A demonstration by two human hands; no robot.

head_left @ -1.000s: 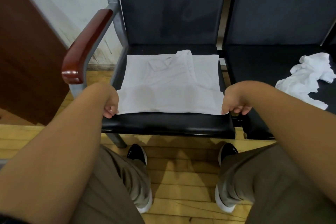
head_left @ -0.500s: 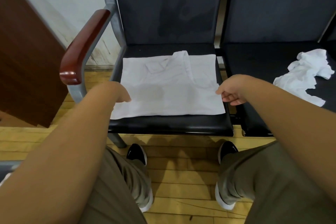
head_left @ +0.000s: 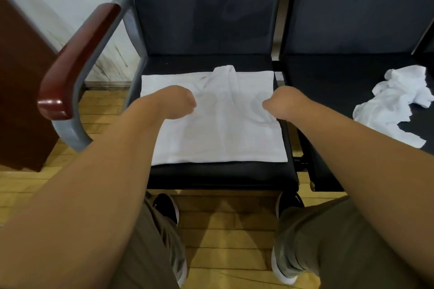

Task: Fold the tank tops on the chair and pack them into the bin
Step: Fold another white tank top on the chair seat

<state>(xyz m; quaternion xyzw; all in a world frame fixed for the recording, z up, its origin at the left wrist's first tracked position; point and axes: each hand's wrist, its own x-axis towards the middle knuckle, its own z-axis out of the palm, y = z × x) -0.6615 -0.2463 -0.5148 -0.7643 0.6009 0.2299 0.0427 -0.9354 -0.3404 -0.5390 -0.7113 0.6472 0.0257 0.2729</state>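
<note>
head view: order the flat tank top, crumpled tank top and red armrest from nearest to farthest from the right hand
1. flat tank top, directly under the right hand
2. crumpled tank top, next seat, right side
3. red armrest, far left

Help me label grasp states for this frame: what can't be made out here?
Head view: the fingers of the left hand and right hand are hidden behind their own knuckles, so any grip on the flat tank top cannot be told.
Head view: the bin is outside the frame.
Head view: the crumpled tank top bunches on itself; whether it is one garment or more is unclear.
</note>
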